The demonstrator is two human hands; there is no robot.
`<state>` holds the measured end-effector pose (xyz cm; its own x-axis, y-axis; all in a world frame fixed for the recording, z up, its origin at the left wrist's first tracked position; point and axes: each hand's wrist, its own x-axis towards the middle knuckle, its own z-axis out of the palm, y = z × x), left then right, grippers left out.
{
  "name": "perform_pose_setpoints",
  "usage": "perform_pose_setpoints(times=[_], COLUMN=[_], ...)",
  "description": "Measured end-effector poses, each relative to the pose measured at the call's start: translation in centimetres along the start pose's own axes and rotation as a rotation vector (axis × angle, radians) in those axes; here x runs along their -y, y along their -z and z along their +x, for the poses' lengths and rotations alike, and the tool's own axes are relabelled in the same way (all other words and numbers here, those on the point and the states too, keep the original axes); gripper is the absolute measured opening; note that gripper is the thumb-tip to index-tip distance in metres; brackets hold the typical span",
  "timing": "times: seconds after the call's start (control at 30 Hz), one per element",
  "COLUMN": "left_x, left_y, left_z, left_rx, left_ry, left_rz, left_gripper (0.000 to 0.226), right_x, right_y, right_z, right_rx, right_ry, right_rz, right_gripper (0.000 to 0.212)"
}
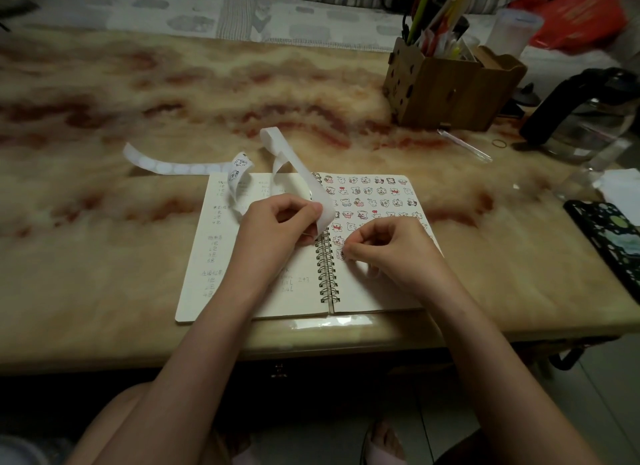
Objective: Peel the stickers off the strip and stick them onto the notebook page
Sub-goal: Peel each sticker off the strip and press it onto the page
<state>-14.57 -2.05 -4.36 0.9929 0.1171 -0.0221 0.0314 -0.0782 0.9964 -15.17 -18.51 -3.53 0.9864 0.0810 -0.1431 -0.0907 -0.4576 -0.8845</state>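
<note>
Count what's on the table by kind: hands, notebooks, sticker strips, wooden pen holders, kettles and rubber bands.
Hands: 2, left hand and right hand
Notebook: 1
Sticker strip: 1
Wooden pen holder: 1
Kettle: 1
Rubber band: 1
Total: 7

A glossy cream stone surface (173,84) veined with red-brown carries a brown wooden desk organiser (446,94) crammed with pens and markers (433,14) at its far right. Just beside it on the right stands a clear glass kettle with a black handle (588,118). In front of them lie a thin rubber band (499,143) and a clear plastic sleeve (464,144). A black case with a green pattern (609,236) lies at the right edge.
</note>
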Motion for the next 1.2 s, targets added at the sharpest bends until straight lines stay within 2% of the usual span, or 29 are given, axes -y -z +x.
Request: perform_pose_setpoints(times=[0.47, 0.73, 0.9, 1.03, 1.2], left_x=[-0.1, 0.1, 0.0, 0.0, 0.0], left_y=[-0.1, 0.0, 0.0, 0.0, -0.1], left_z=[-0.1, 0.0, -0.1, -0.1, 0.0], left_rx=[-0.002, -0.002, 0.0, 0.007, -0.004], left_ry=[-0.008, 0.003, 0.005, 0.0, -0.012], left_rz=[0.018, 0.01, 0.008, 0.005, -0.003], left_gripper=[0.012, 0.013, 0.012, 0.012, 0.012], right_x=[-0.8, -1.3, -1.3, -1.1, -0.9], right_y=[-0.6, -0.3, -0.2, -0.6, -0.9], right_z=[0.1, 0.5, 0.7, 0.5, 0.5], right_rx=[-0.049, -0.064, -0.063, -0.083, -0.131], right_ry=[0.11, 0.097, 0.093, 0.092, 0.102], right_rz=[-0.14, -0.095, -0.09, -0.112, -0.212], right_gripper=[0.005, 0.015, 0.011, 0.02, 0.012])
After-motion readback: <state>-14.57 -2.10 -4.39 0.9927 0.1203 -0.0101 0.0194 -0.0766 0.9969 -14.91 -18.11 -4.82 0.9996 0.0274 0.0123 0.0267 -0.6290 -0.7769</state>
